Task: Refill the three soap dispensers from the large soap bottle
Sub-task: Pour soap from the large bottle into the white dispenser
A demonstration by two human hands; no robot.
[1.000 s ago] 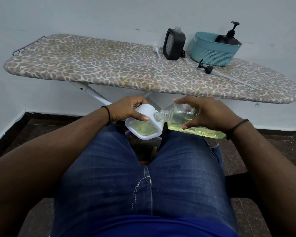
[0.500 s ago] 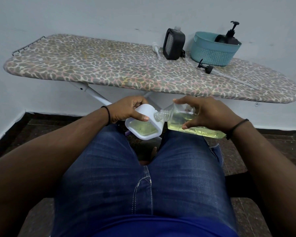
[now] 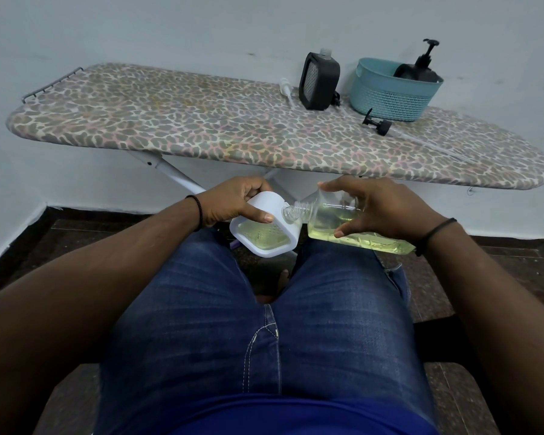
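My left hand (image 3: 233, 200) grips a white soap dispenser (image 3: 266, 233) over my knees, tilted, with yellow-green liquid visible through its side. My right hand (image 3: 380, 208) holds the clear large soap bottle (image 3: 336, 221) nearly on its side, its open neck touching the dispenser's top. Yellow soap lies along the bottle's lower side. A black dispenser (image 3: 318, 81) without its pump stands on the ironing board (image 3: 201, 127). Another black dispenser (image 3: 420, 69) with a pump sits in the teal basket (image 3: 387, 95).
A loose black pump head (image 3: 378, 123) with a clear tube lies on the board in front of the basket. A white pump (image 3: 286, 87) lies left of the black dispenser. My jeans-clad legs fill the foreground; the board's white legs stand behind my hands.
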